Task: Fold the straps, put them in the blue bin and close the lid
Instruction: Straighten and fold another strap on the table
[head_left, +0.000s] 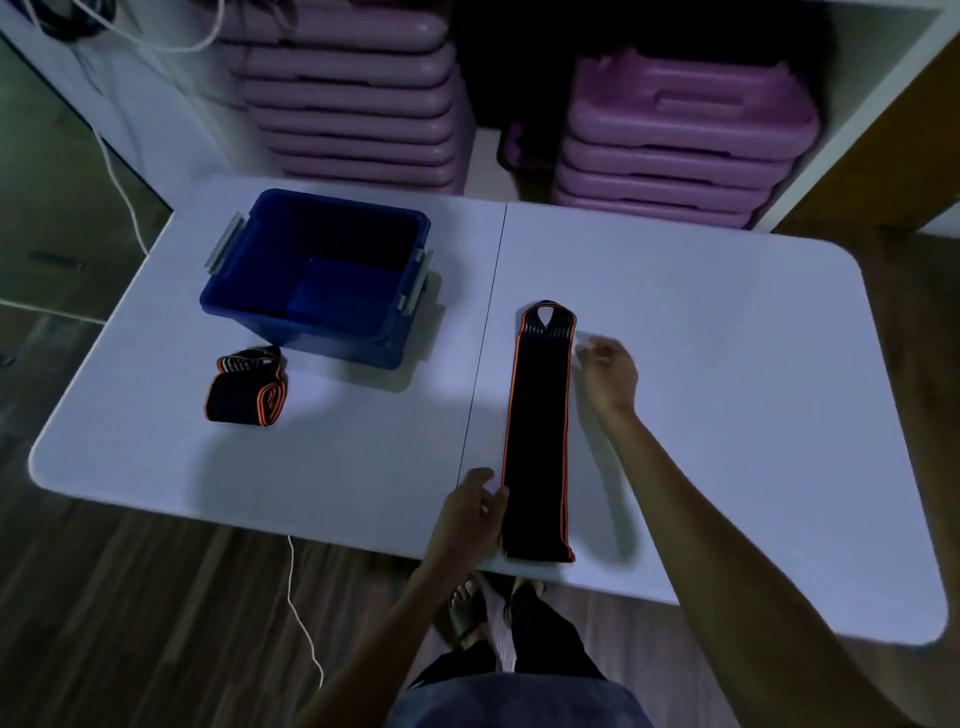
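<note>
A long black strap with orange edges (539, 436) lies flat on the white table (727, 364), running from the near edge toward the back. My left hand (470, 512) touches its near left edge with loosely bent fingers. Just right of the strap's far end hovers my right hand (610, 371), fingers relaxed and holding nothing. A second strap (247, 387), folded into a bundle, sits at the left in front of the blue bin (244, 291). The bin stands open and looks empty; no lid is in view.
Stacks of purple plastic steps (363, 104) stand behind the table on white shelving. A white cord (301, 613) trails across the wooden floor at the left. My feet show under the table's near edge.
</note>
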